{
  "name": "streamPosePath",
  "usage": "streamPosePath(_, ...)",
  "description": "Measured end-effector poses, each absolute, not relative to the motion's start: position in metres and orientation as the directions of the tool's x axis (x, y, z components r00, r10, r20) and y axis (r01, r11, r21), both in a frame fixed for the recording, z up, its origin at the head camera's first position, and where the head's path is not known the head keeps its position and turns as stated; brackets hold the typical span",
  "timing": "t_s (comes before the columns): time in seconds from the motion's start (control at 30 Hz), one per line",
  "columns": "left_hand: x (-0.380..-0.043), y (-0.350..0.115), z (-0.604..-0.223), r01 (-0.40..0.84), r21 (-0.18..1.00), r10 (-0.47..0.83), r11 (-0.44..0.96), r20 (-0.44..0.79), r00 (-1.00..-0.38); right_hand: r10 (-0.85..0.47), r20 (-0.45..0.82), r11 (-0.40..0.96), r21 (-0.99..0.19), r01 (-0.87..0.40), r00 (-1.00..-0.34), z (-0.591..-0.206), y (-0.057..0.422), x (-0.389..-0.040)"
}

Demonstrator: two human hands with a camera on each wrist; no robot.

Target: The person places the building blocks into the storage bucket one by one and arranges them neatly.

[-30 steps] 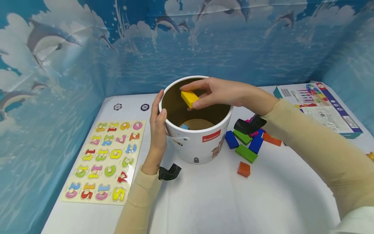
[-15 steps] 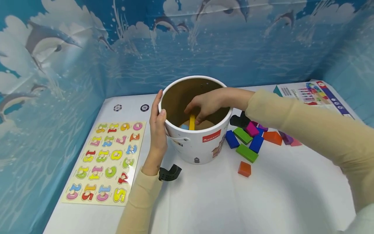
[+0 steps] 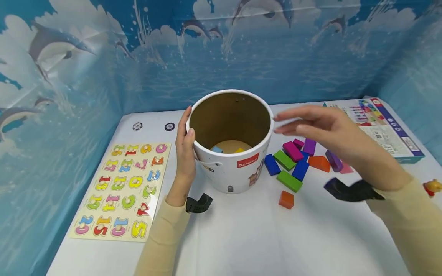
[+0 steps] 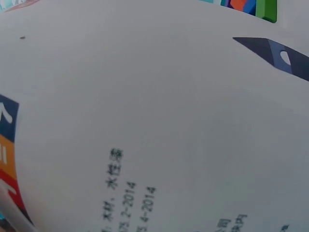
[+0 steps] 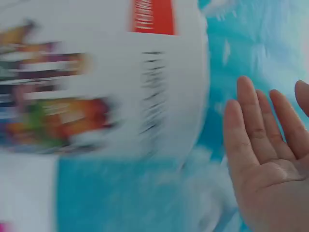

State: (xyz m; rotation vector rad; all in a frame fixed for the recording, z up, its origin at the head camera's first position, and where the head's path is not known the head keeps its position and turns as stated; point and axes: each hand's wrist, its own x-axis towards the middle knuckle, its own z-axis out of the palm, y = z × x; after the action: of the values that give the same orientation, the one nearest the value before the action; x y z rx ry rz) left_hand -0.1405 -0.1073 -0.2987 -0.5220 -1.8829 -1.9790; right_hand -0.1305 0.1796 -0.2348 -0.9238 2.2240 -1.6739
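A white bucket (image 3: 221, 172) with a red label stands upright on the table. At its bottom lie a light blue block (image 3: 216, 149) and a yellow block (image 3: 239, 150), the latter mostly hidden by the front wall. My left hand (image 3: 186, 153) rests flat against the bucket's left side, fingers extended and thumb near the rim. Just right of the rim, my right hand (image 3: 321, 126) is in the air with straight fingers and nothing in it; the right wrist view shows its bare palm (image 5: 270, 179). Bucket print (image 4: 130, 193) fills the left wrist view.
Right of the bucket lie several loose blocks, among them a green block (image 3: 289, 181), an orange block (image 3: 286, 199) and a magenta block (image 3: 292, 151). A number puzzle board (image 3: 117, 191) lies left. A flat box (image 3: 390, 132) is at back right, a small toy figure (image 3: 432, 187) at far right.
My right hand lowered the yellow block into the bucket and let it go there, then came out to the right with its fingers straightened. My left hand stayed on the bucket.
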Motion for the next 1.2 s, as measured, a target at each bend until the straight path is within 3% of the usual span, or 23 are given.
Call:
streamPosePath(0.07, -0.141, -0.106, -0.299, 0.497, 0.867, -0.008, -0.048, 0.497, -0.868, -0.54, 0.126, 0.177, -0.95, -0.259, -0.832, -0.269, 0.201, -0.117)
streamPosePath(0.2, -0.142, -0.105, -0.299, 0.495, 0.868, -0.017, -0.043, 0.495, -0.869, -0.553, -0.093, 0.25, -0.966, -0.058, -0.828, -0.342, 0.222, -0.096)
streamPosePath(0.37, -0.143, -0.107, -0.298, 0.503, 0.864, -0.019, -0.031, 0.502, -0.864, -0.593, -0.15, 0.401, -0.907, -0.129, -0.791, -0.391, 0.222, -0.078)
streamPosePath(0.47, -0.144, -0.108, -0.3, 0.5, 0.865, -0.024, -0.033, 0.499, -0.866, -0.606, -0.095, 0.42, -0.881, -0.217, -0.79, -0.4, 0.214, -0.077)
streamPosePath(0.83, -0.146, -0.107, -0.302, 0.502, 0.863, -0.011, -0.049, 0.502, -0.865, -0.535, -0.015, 0.486, -0.823, -0.293, -0.844, -0.408, 0.184, -0.083)
streamPosePath(1.0, -0.154, -0.111, -0.313, 0.502, 0.862, -0.012, -0.061, 0.503, -0.864, -0.475, -0.019, 0.477, -0.846, -0.239, -0.88, -0.407, 0.183, -0.084)
streamPosePath(1.2, -0.159, -0.113, -0.321, 0.514, 0.855, -0.014, -0.065, 0.514, -0.858, -0.388, -0.043, 0.329, -0.939, -0.095, -0.921, -0.408, 0.191, -0.088)
